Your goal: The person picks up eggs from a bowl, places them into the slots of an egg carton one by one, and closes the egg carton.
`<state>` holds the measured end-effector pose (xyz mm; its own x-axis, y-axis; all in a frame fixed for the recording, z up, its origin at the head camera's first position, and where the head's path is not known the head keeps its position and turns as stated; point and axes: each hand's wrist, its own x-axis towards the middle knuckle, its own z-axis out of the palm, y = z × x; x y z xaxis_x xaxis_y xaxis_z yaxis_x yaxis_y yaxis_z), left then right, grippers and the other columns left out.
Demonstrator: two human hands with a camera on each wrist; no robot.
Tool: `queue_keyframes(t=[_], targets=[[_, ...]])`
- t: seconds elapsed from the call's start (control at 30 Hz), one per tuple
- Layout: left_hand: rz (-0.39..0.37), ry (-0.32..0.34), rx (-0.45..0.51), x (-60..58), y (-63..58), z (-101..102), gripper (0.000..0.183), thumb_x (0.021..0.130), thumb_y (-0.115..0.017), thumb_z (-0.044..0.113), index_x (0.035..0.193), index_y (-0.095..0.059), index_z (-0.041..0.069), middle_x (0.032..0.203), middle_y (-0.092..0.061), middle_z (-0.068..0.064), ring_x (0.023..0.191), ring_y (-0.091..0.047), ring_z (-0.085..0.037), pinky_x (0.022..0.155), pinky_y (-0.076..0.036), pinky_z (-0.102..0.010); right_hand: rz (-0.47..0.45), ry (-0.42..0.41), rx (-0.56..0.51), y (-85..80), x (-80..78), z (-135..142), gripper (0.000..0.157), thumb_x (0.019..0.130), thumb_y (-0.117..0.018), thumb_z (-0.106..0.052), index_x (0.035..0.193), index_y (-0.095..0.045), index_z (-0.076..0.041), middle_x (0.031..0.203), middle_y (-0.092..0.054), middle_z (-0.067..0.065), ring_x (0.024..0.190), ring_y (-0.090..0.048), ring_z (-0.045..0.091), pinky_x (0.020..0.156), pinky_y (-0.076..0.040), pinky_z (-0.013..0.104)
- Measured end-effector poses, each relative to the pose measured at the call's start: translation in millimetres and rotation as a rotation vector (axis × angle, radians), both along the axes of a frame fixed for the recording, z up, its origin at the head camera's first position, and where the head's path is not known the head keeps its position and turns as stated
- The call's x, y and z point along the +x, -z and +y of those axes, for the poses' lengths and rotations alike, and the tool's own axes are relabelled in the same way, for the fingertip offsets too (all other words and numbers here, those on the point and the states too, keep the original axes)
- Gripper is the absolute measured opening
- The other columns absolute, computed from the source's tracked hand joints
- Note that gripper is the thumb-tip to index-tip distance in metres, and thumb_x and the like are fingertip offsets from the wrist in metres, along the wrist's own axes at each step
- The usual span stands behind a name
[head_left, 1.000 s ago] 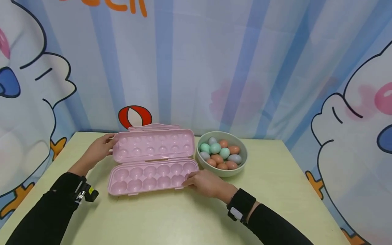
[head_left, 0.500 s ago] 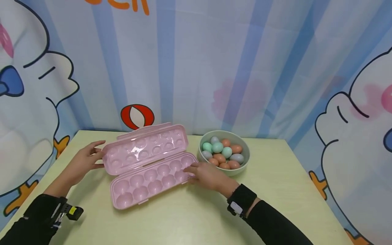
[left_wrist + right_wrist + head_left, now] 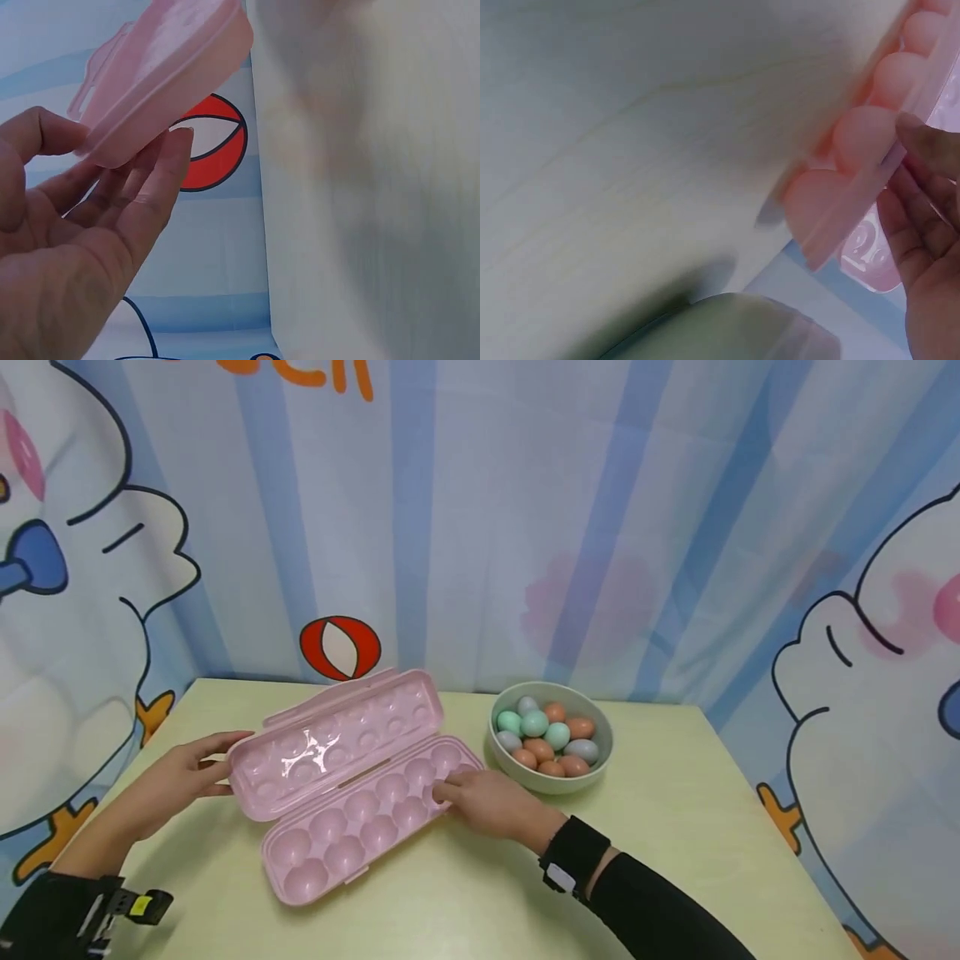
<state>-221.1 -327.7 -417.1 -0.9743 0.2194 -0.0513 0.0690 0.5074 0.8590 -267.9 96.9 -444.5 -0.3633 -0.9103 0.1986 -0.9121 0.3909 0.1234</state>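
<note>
A pink plastic egg carton (image 3: 322, 827) sits slantwise on the table in the head view, its lid (image 3: 337, 743) folded back and its round cups holding nothing. My left hand (image 3: 168, 785) pinches the lid's left end; the left wrist view shows the thumb on one face of the lid (image 3: 165, 90) and the fingers behind it. At the opposite end, my right hand (image 3: 495, 806) grips the near rim. In the right wrist view the right hand's thumb (image 3: 930, 142) lies on the outside of the cup wall, and the fingers reach inside.
A pale green bowl (image 3: 543, 783) of brown, green and grey eggs (image 3: 534, 723) stands right of the carton, close to its end. Behind the yellowish table (image 3: 675, 827) hangs a striped curtain (image 3: 480, 527) with cartoon figures.
The carton has turned on the table, its left end swinging toward me. My left hand has moved left and nearer with the lid; my right hand has stayed at the right end.
</note>
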Motion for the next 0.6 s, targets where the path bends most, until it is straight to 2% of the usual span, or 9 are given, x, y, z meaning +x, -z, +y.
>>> queue_keyframes(t=[0.2,0.4,0.5,0.6], targets=[[-0.017,-0.029,0.013,13.2,-1.5,5.3,0.058,0.105,-0.047,0.03,0.15,-0.031,-0.003,0.146,-0.033,-0.032,0.116,-0.054,-0.041,0.082,-0.057,-0.036,0.013,0.006,-0.015,2.6,-18.4,-1.3,0.008,0.094,-0.065,-0.017,0.096,-0.073,-0.019,0.092,-0.066,-0.006,0.089,-0.061,0.01,0.08,-0.049,0.021],[0.002,-0.056,-0.047,27.9,-4.2,19.4,0.059,0.103,-0.051,0.031,0.148,-0.034,-0.003,0.136,-0.045,-0.03,0.109,-0.06,-0.036,0.081,-0.058,-0.036,-0.04,0.188,-0.076,4.8,-31.4,-3.6,0.011,0.093,-0.064,-0.011,0.093,-0.074,-0.015,0.092,-0.066,-0.002,0.086,-0.061,0.016,0.077,-0.05,0.027],[0.024,-0.068,-0.099,37.2,-7.5,27.1,0.059,0.103,-0.052,0.033,0.147,-0.036,-0.004,0.13,-0.05,-0.03,0.104,-0.063,-0.034,0.079,-0.058,-0.036,-0.066,0.269,-0.103,4.9,-27.8,-5.2,0.014,0.095,-0.061,-0.008,0.102,-0.073,-0.011,0.1,-0.066,0.002,0.094,-0.062,0.02,0.085,-0.051,0.031],[0.062,-0.068,-0.178,45.3,-11.5,32.4,0.057,0.103,-0.052,0.032,0.145,-0.038,-0.004,0.125,-0.054,-0.029,0.096,-0.067,-0.03,0.075,-0.059,-0.037,-0.08,0.279,-0.144,3.3,-15.3,-7.3,0.017,0.096,-0.061,-0.011,0.11,-0.07,-0.008,0.108,-0.066,0.005,0.103,-0.062,0.023,0.093,-0.049,0.033]])
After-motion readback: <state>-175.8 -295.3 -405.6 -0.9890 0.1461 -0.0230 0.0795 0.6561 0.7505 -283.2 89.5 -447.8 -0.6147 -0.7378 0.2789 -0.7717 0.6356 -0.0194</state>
